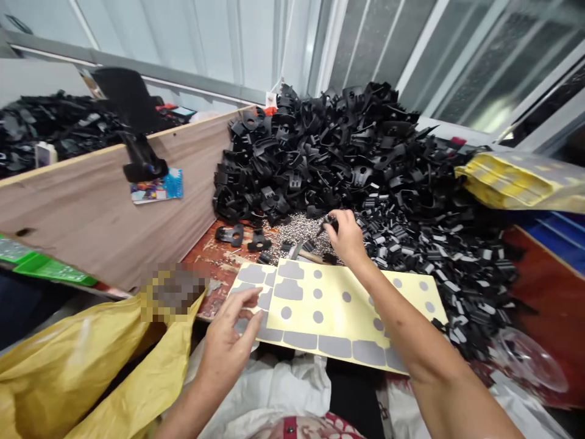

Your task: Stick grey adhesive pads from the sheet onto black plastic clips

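Note:
My right hand (pixel 347 235) reaches to the middle of the bench, its fingers closed on a small black plastic part (pixel 325 224) that they partly hide. Below it lies a scatter of tiny silvery metal pieces (pixel 297 230). My left hand (pixel 233 323) hovers at the left end of two overlapping yellow sheets (pixel 336 329) bearing grey stickers, thumb and fingers apart with nothing between them. A wooden-handled hammer (pixel 311 256) rests just beyond the sheets. Two flat black plastic parts (pixel 260 240) lie on the red bench top left of the metal pieces.
A large heap of black plastic parts (pixel 320 152) fills the back. Small black-and-white pieces (pixel 411 244) spread along the right. A wooden partition (pixel 114 213) bounds the left, above a yellow sack (pixel 91 366). A clear plastic container (pixel 532 360) sits front right.

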Demonstrator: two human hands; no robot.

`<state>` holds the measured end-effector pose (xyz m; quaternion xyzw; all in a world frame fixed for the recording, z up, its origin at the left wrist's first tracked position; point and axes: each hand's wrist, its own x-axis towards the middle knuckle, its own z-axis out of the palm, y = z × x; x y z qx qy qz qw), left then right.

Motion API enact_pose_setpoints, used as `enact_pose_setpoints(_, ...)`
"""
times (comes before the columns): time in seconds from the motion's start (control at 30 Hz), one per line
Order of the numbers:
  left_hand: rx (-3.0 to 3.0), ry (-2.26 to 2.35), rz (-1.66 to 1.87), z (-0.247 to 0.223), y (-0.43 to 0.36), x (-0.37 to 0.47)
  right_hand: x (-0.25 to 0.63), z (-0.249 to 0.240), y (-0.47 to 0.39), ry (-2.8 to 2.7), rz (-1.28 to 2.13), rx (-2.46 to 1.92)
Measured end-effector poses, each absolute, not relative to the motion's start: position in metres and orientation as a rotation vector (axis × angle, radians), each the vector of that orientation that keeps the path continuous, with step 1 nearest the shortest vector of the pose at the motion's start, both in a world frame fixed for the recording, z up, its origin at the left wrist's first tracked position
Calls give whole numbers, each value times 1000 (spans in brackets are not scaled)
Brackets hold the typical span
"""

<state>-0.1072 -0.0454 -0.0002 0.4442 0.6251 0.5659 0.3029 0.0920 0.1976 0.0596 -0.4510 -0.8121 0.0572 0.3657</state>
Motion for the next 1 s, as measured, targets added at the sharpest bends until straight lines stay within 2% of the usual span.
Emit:
enact_pose_setpoints(0.07, 1318, 1641, 1497, 6, -31, -93, 107, 57, 155, -2134, 395, -1056)
enact_pose_setpoints(0.17, 1497, 1489, 1375, 11, -8, -76, 107, 46, 94, -2025, 975, -905)
enact_pose_setpoints(0.23, 1454, 1429, 1295, 11, 8, -75, 104, 34, 71, -1915, 1134, -888)
enact_pose_setpoints(0.37, 1027, 1413, 1337, 17, 43, -90, 106, 4, 63, -1903, 964, -1075)
enact_pose_setpoints(0.5, 741, 1205, 1218, 19, 80, -93, 105, -23, 60, -2087, 773, -1063)
enact_pose_setpoints(0.6, 689, 1184, 1126, 8, 106, -87, 103, -31, 58, -2066, 809, -1091)
enact_pose_setpoints(0.73, 606, 1152, 1040, -5, 127, -89, 109, -16, 60, -1879, 1246, -1037)
enact_pose_setpoints(0.8, 588, 1135, 1029, -4, 129, -93, 115, 3, 55, -1822, 1589, -883)
enact_pose_setpoints(0.87, 584, 1112, 1058, 1, 123, -95, 121, 25, 48, -1875, 1772, -712)
enact_pose_setpoints(0.9, 584, 1097, 1084, 5, 118, -95, 124, 34, 45, -1907, 1734, -692)
enact_pose_setpoints(1.0, 575, 1033, 1171, 17, 92, -90, 129, 44, 47, -1792, 1329, -883)
